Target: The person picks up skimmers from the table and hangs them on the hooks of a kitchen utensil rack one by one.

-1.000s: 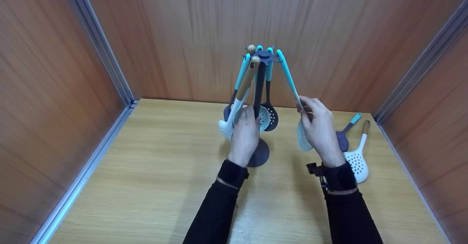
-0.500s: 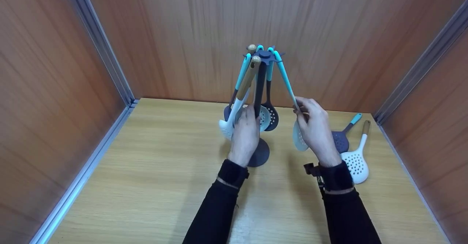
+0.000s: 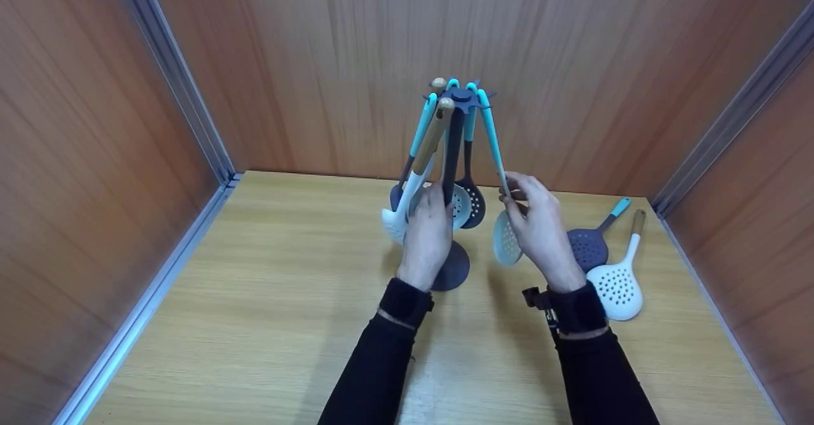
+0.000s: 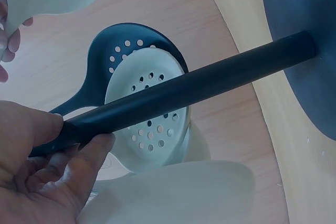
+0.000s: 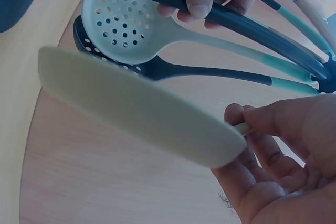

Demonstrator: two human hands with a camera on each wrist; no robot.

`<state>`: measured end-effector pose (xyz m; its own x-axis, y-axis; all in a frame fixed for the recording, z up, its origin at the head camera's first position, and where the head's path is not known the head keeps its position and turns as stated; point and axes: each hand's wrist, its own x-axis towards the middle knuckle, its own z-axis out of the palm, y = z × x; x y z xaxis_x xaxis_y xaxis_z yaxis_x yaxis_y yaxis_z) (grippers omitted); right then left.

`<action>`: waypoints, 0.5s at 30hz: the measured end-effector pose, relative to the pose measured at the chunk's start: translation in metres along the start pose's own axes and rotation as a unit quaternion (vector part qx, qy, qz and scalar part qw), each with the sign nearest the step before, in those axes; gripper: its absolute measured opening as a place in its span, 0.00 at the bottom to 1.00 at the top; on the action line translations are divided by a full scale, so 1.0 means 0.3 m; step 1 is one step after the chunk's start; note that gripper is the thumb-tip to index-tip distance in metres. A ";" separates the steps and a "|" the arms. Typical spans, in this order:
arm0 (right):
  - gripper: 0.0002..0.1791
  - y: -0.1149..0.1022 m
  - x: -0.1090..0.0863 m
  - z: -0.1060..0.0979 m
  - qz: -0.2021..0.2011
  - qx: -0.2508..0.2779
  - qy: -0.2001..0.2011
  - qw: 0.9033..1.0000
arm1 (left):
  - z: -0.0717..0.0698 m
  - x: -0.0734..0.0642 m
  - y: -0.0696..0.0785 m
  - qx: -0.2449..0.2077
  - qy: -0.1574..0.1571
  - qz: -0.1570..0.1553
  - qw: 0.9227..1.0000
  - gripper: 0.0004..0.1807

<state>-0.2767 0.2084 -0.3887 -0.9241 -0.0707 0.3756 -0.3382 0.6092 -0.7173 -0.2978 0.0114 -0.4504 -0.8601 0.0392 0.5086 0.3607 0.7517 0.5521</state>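
A dark utensil stand (image 3: 453,151) rises from a round base (image 3: 453,271), with several utensils hanging from its hooked top. My left hand (image 3: 427,234) grips the post low down, thumb and fingers curled round it in the left wrist view. At the stand's right side, my right hand (image 3: 540,224) pinches the neck of a pale perforated skimmer (image 3: 507,242). The skimmer's turquoise handle slants up to the hooks, its top end right at one of them. Its head (image 5: 136,111) is seen edge-on in the right wrist view. Behind the post hang a pale skimmer (image 5: 121,24) and a dark one (image 3: 472,205).
On the table's right lie a dark perforated turner (image 3: 588,247) with a turquoise handle end and a white perforated turner (image 3: 617,288) with a wooden handle. A white utensil with a wooden handle (image 3: 432,135) hangs at the stand's left. Wooden panels (image 3: 356,43) enclose the table.
My right hand has moved left with the skimmer, whose handle now hangs steeper and whose top has come in to the hooks. The left hand stays on the post.
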 end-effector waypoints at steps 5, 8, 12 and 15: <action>0.24 -0.003 -0.003 0.017 0.007 0.008 -0.010 1.000 | 0.001 0.000 -0.001 0.003 -0.003 -0.002 1.000 0.21; 0.25 -0.001 -0.002 0.029 0.009 0.008 -0.016 1.000 | 0.000 0.001 0.000 0.003 -0.008 -0.007 1.000 0.21; 0.26 0.003 0.002 0.047 0.006 0.006 -0.023 1.000 | -0.001 0.000 -0.001 0.005 -0.003 -0.003 1.000 0.21; 0.26 0.006 0.007 0.062 0.001 0.010 -0.029 1.000 | -0.001 0.000 -0.002 0.007 0.003 0.002 1.000 0.22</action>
<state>-0.2826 0.1945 -0.4000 -0.9333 -0.1157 0.3400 -0.3394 0.5938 -0.7295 -0.2979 0.0109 -0.4506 -0.8563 0.0380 0.5150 0.3592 0.7604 0.5411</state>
